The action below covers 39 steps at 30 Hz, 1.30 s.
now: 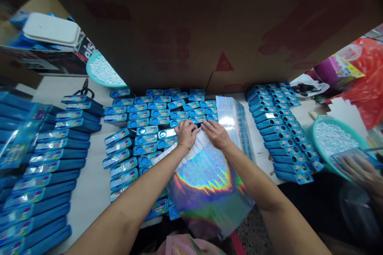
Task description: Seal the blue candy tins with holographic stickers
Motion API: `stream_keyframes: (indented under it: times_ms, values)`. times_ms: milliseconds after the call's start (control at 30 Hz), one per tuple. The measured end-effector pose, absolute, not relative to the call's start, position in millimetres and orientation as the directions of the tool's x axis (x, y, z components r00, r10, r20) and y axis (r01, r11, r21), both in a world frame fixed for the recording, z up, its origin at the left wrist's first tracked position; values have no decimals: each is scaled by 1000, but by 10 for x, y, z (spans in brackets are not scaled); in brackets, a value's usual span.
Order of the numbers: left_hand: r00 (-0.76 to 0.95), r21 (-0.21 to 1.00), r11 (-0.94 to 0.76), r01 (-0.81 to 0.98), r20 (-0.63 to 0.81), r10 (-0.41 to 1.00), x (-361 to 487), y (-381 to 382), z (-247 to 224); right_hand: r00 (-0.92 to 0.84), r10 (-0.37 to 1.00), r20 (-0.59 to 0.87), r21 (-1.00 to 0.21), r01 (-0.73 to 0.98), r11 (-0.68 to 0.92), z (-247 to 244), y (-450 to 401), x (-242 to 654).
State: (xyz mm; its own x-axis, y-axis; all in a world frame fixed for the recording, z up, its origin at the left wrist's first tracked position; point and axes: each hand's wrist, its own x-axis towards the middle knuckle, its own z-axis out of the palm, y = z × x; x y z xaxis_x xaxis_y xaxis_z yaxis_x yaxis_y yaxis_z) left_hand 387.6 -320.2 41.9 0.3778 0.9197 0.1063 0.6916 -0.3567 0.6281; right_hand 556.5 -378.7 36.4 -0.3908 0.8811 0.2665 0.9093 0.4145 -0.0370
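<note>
A fanned stack of shiny holographic plastic bags (206,169) lies at a slant in front of me, its white-striped edge (200,143) pointing away. At the top corner of that edge, my left hand (186,134) is closed, fingers curled on the bags. Right beside it, my right hand (218,133) pinches the same edge with its thumb and fingers close together. The fingertips partly hide the spot they grip. Under and around the bags stand rows of small blue boxes (145,139) with round cut-outs. A second pile of holographic bags (230,117) rests on them to the right.
A large cardboard box (191,28) walls off the back. More blue boxes are stacked at left (50,163) and right (278,127). Turquoise bowls of white pieces stand back left (104,69) and at right (335,137), where another person's hand (360,171) works. Black scissors (85,89) lie at left.
</note>
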Motion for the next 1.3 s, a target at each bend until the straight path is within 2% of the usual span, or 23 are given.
stream_keyframes:
  times_ms: [200, 333, 467, 533, 600, 667, 733, 867, 1067, 1167, 1300]
  values:
    - [378, 614, -367, 699, 119, 918, 3878, -3216, 425, -333, 901, 280, -140, 914, 381, 390, -3869, 5533]
    - [383, 604, -366, 708, 107, 918, 3908, -3226, 435, -205, 940, 273, -233, 934, 272, 806, -4046, 5436]
    - [387, 698, -320, 641, 66, 920, 3861, -3185, 481, 72, 969, 237, -491, 869, 55, 1406, -4101, 5317]
    - [369, 837, -229, 497, 35, 929, 3749, -3158, 543, 189, 967, 171, -637, 770, -37, 1574, -4004, 5246]
    - [351, 966, -37, 255, -57, 935, 3569, -3148, 632, 278, 957, 83, -758, 642, -121, 1605, -3849, 5145]
    - [355, 979, 204, 18, -197, 914, 3345, -3161, 733, 354, 935, -33, -860, 467, -207, 1533, -3681, 4991]
    - [354, 921, 371, -115, -311, 882, 3105, -3184, 819, 389, 908, -155, -925, 264, -271, 1413, -3536, 4778]
    - [248, 866, 450, -216, -398, 883, 2595, -3142, 873, 384, 875, -296, -951, -28, -309, 1190, -3308, 4223]
    - [81, 892, 396, -219, -388, 918, 1559, -2697, 847, 415, 868, -274, -961, -145, -234, 901, -2828, 3176]
    - [50, 916, 363, -169, -360, 932, 1037, -2376, 873, 428, 877, -218, -976, -109, -189, 724, -2554, 2661]
    - [10, 956, 294, -3, -294, 956, 584, -1946, 818, 493, 865, -96, -964, 171, -204, 542, -2266, 2175]
